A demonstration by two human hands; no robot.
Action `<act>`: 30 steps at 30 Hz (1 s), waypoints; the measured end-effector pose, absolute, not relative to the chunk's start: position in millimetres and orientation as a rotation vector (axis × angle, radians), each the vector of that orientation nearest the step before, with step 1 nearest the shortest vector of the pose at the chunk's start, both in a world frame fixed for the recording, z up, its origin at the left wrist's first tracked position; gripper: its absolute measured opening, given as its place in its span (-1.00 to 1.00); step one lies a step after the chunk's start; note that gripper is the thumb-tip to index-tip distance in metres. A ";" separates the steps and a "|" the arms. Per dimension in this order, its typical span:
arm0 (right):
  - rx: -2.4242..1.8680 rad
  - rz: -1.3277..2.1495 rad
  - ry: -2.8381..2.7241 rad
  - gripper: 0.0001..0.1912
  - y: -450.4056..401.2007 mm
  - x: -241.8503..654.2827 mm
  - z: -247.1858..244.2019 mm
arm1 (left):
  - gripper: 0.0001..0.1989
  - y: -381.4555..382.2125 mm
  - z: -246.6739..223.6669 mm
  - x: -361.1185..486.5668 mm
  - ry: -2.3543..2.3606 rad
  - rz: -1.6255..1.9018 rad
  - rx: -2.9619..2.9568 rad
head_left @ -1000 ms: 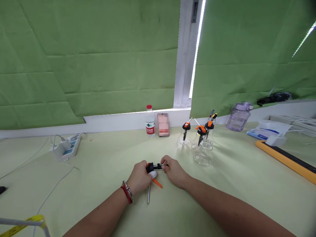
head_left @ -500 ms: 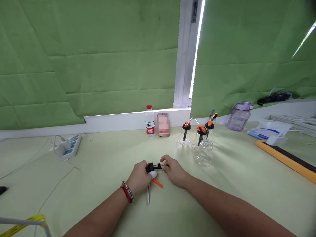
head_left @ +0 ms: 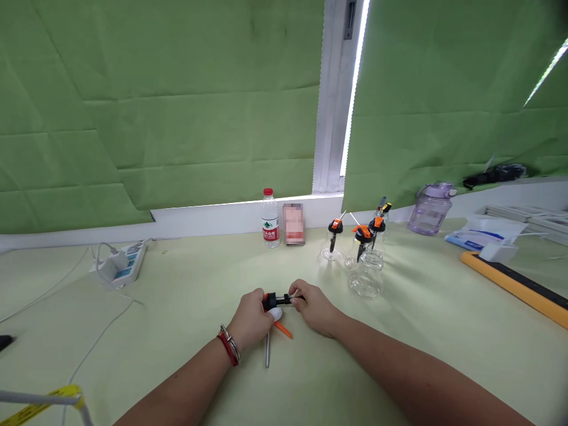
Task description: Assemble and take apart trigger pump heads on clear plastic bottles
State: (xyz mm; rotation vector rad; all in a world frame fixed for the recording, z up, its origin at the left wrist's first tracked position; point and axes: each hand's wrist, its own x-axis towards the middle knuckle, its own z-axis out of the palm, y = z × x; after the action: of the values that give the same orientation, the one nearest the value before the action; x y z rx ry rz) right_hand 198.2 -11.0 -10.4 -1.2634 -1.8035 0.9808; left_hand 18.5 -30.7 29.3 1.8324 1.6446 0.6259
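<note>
While looking down at the pale green table [head_left: 199, 278], holding a small black thing [head_left: 271, 301] sideways between both hands, near the middle. Got the fat end, with a bit of orange showing, in the left hand [head_left: 249, 318], fingers curled around and thumb pressed close. Can see something white [head_left: 276, 313] at that thumb, too small to name. Pinching the thin end with the right hand [head_left: 313, 307], thumb and first finger almost together; cannot tell much about the other fingers, mostly hidden. Can spot an orange stick [head_left: 284, 330] poking out by the left hand, slanting down to the right, and a shiny metal rod [head_left: 267, 350] just beside, pointing to the front. Cannot tell whether joined to the black thing or not. Wearing a red band [head_left: 228, 349] on the left wrist. Farther back, to the right, can see clear jars with black and orange tops [head_left: 362, 235], and in front of those, a clear jar with a wide mouth [head_left: 364, 285]. Near the wall, can find a water bottle [head_left: 270, 222] with a red cap, and off to the right, a purple jug [head_left: 429, 214].
</note>
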 end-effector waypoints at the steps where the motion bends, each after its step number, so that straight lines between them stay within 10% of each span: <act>1: -1.260 0.979 -1.800 -0.90 -11.3 198.3 -10.1 | -0.82 -30.9 29.5 18.5 1.645 0.627 1.833; 30: -1.281 1.020 -1.745 -0.86 -13.5 198.1 -4.7 | -0.81 -30.9 30.5 18.4 1.652 0.631 1.827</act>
State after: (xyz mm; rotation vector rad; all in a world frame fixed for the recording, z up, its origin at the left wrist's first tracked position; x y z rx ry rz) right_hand 198.1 -13.5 -4.7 -1.2806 -1.7453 1.0198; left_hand 18.4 -30.9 30.5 1.8272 1.6524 0.6310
